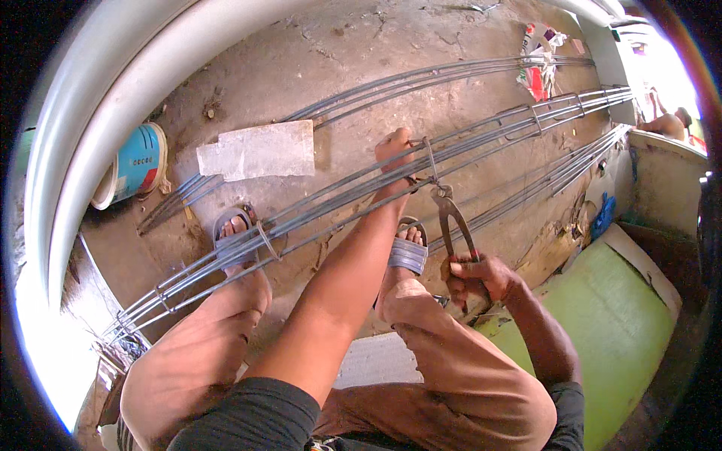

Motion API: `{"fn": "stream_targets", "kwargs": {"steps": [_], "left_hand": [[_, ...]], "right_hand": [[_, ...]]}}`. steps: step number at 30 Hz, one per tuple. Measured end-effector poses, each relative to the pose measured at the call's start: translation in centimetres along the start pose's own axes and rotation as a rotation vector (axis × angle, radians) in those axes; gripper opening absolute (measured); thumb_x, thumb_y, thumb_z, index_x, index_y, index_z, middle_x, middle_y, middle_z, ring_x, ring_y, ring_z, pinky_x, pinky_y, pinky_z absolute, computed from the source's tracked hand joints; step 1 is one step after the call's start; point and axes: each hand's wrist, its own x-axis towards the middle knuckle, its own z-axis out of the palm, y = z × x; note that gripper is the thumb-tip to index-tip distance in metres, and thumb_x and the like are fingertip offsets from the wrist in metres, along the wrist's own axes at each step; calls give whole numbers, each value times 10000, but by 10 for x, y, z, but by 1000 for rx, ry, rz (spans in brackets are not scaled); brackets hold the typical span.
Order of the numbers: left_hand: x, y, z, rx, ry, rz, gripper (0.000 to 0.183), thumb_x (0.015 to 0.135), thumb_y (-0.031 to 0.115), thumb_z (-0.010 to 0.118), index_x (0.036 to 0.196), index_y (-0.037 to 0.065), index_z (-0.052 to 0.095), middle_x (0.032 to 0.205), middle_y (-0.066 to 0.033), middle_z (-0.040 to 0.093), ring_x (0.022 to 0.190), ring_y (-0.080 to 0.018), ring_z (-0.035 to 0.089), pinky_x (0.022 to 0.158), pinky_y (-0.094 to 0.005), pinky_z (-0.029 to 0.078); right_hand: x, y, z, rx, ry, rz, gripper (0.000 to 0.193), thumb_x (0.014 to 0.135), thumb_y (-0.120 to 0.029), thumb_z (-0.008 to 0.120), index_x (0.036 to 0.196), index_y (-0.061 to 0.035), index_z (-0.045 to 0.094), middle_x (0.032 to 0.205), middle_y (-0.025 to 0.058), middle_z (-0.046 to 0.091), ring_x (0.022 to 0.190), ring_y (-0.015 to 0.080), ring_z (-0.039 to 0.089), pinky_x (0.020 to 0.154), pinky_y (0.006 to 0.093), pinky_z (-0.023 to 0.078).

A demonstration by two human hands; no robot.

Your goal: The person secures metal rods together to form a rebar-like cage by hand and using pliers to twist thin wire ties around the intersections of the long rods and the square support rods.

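Observation:
A long cage of thin steel rebar (331,197) runs slantwise from lower left to upper right, with square wire stirrups (431,159) around its bars. My left hand (394,147) is at the cage's far side, its fingers curled at the far bar beside a stirrup; its grip is partly hidden. In my right hand (477,279) are the handles of dark metal pincers (450,213). Their jaws meet the near bar at the foot of that same stirrup. The cage passes over my left sandal (239,233); my right sandal (408,252) is just below it.
More loose rebar (421,77) lies beyond the cage, and another bundle (553,177) nearer on the right. A grey-white slab (259,150) rests over far bars. A blue bucket (139,165) lies left under large pale pipes (128,83). A green board (602,301) is at right.

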Motion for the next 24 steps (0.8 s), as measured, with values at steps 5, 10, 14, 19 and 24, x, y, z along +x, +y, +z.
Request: {"fn": "stream_targets", "kwargs": {"steps": [5, 10, 14, 19, 24], "left_hand": [[8, -12, 0, -47, -6, 39, 325, 821, 216, 603, 566, 63, 472, 588, 0, 482, 513, -104, 387, 472, -351, 330], [-67, -5, -48, -199, -224, 0, 261, 865, 323, 552, 949, 77, 568, 837, -34, 571, 803, -163, 535, 726, -327, 426], [-167, 4, -53, -498, -571, -275, 292, 928, 304, 486, 1022, 35, 547, 922, -65, 619, 964, -189, 575, 872, -329, 432], [-188, 7, 0, -368, -438, -493, 309, 976, 320, 455, 938, 29, 552, 786, -64, 622, 804, -182, 634, 705, -319, 494], [-194, -4, 28, -430, -241, -340, 349, 975, 327, 472, 780, 49, 555, 663, -40, 579, 627, -145, 592, 599, -292, 469]], "right_hand": [[0, 17, 4, 821, -527, 184, 332, 878, -249, 573, 1045, 38, 557, 685, 101, 547, 598, 270, 577, 591, 443, 486], [3, 16, -16, 593, -466, 104, 403, 870, -264, 579, 1064, 88, 552, 707, 157, 606, 618, 319, 617, 632, 450, 521], [3, 2, -29, 406, -426, 129, 444, 846, -295, 618, 1032, 106, 568, 758, 172, 641, 651, 317, 635, 659, 421, 528], [-32, -6, 7, -257, 379, -339, 561, 774, -316, 755, 1141, 45, 532, 886, 96, 643, 831, 173, 602, 711, 309, 496], [-48, -3, 45, -1119, 848, -519, 638, 799, -73, 622, 1369, -18, 340, 1224, 230, 493, 1128, 389, 495, 927, 448, 418]]}}
